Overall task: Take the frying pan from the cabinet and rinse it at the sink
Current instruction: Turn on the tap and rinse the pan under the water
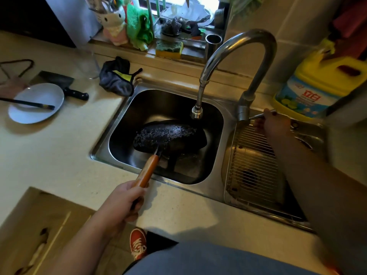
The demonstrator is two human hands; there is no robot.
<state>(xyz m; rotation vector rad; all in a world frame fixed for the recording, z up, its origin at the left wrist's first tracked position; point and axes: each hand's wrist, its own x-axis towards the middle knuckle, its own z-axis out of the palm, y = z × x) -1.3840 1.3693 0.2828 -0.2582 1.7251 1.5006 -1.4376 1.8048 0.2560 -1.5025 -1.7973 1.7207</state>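
Observation:
A black frying pan [170, 136] with a wooden handle [148, 171] lies tilted in the left sink basin [123, 124], its surface beaded with water drops. My left hand [124, 201] grips the end of the wooden handle at the sink's front edge. The curved steel faucet [238, 42] arches over the basin, its spout [196, 112] just above the pan's far rim. My right hand [275, 124] holds the faucet's lever [258, 116] at the base of the tap. No water stream is visible.
A wire rack [256, 161] lies in the right basin. A yellow detergent jug [315, 86] stands at the right wall. A dark cloth [119, 78], a cleaver [65, 85] and a white plate [37, 103] with chopsticks sit on the counter at left. A drawer [39, 231] is open at bottom left.

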